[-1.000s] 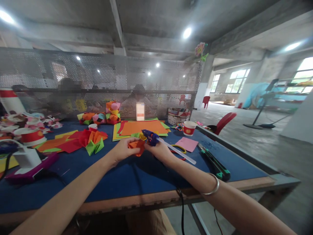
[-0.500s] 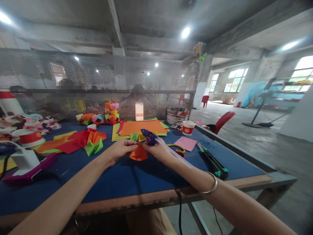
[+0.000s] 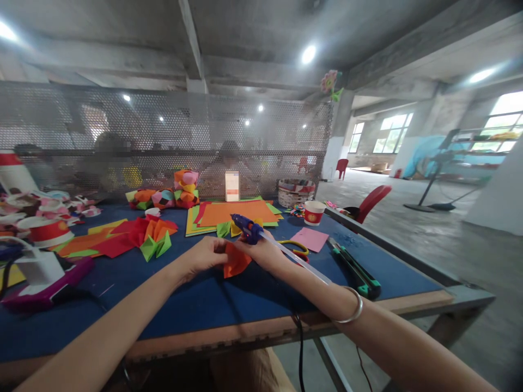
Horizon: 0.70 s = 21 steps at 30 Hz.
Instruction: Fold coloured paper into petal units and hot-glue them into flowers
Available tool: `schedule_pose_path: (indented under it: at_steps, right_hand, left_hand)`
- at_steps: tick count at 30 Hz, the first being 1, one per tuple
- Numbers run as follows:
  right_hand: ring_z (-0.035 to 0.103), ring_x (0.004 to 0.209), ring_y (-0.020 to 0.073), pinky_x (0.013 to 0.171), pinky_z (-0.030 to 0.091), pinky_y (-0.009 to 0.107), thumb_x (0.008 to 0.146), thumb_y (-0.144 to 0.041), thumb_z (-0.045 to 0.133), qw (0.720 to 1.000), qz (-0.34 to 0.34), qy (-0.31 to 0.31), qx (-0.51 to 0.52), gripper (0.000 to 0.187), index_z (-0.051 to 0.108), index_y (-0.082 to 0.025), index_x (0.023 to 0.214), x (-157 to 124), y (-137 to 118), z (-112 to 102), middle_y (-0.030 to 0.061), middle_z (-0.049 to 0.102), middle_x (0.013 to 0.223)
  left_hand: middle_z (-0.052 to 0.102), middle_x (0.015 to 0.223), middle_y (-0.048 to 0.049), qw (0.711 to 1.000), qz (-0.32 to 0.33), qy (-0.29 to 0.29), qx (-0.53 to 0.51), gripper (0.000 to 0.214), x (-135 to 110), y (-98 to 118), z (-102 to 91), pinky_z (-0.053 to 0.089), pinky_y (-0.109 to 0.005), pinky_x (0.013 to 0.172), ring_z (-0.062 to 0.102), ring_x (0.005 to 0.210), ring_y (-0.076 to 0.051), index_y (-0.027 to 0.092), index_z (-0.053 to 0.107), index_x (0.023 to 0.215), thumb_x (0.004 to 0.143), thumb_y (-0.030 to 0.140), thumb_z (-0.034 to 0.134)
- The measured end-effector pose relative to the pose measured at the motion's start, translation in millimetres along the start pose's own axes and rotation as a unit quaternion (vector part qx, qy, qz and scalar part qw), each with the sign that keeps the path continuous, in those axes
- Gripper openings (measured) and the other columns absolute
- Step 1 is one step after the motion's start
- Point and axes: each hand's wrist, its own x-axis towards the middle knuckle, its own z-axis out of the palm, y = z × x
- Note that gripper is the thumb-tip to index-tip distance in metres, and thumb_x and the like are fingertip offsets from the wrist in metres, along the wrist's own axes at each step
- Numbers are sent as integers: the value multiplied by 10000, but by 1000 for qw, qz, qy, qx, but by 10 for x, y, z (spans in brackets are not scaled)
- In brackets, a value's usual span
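My left hand (image 3: 203, 257) and my right hand (image 3: 263, 253) meet over the blue table top (image 3: 212, 305), both pinching a folded orange paper piece (image 3: 236, 260) that hangs between them. My right hand also grips a blue hot glue gun (image 3: 247, 227), nozzle pointing up and left, with a clear glue stick (image 3: 298, 260) sticking out behind it along my forearm. A silver bangle (image 3: 352, 307) circles my right wrist.
A stack of coloured paper sheets (image 3: 232, 213) lies behind my hands. Folded paper pieces (image 3: 151, 237) sit at left, yellow-handled scissors (image 3: 297, 249), a pink sheet (image 3: 310, 238) and a green-black cutter (image 3: 355, 267) at right. A red paper cup (image 3: 314, 213) and a mesh screen (image 3: 163, 141) stand behind.
The orange paper piece has been turned and lowered between my hands, and the glue gun has tipped slightly leftward. My arms stay in nearly the same place.
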Motion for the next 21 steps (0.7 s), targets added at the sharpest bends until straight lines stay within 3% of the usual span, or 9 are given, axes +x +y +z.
schedule_pose_path:
  at_steps: [4, 9, 15, 21]
  right_hand:
    - [561, 642, 164, 629, 454, 293, 783, -427, 667, 1000, 14, 3, -12, 238, 642, -191, 784, -19, -68, -24, -2, 607, 677]
    - [496, 482, 133, 516, 416, 278, 827, -446, 620, 996, 91, -1, -22, 269, 667, -193, 906, -26, -87, -39, -15, 577, 628]
    - [490, 472, 147, 508, 399, 279, 768, -297, 623, 998, 59, -5, -26, 82, 617, -216, 772, 9, 27, -27, -48, 478, 491]
    - [528, 532, 150, 521, 425, 274, 732, -351, 693, 999, 39, 2, -21, 160, 610, -221, 777, 42, 101, -22, -32, 565, 594]
  left_hand:
    - [773, 717, -46, 998, 39, 38, 22, 158, 34, -12, -16, 543, -308, 733, 714, 727, -203, 174, 750, 704, 573, 192, 665]
    - [779, 738, -43, 985, 64, 158, 28, 194, 69, -21, -56, 546, -320, 710, 712, 720, -222, 175, 738, 740, 579, 264, 677]
    - [750, 695, -33, 963, 81, 244, 82, 229, 108, -88, -141, 498, -287, 624, 674, 652, -199, 162, 742, 776, 582, 243, 650]
    - [720, 661, -16, 955, 70, 267, 110, 198, 113, -88, -169, 452, -260, 594, 629, 615, -170, 160, 728, 742, 597, 209, 603]
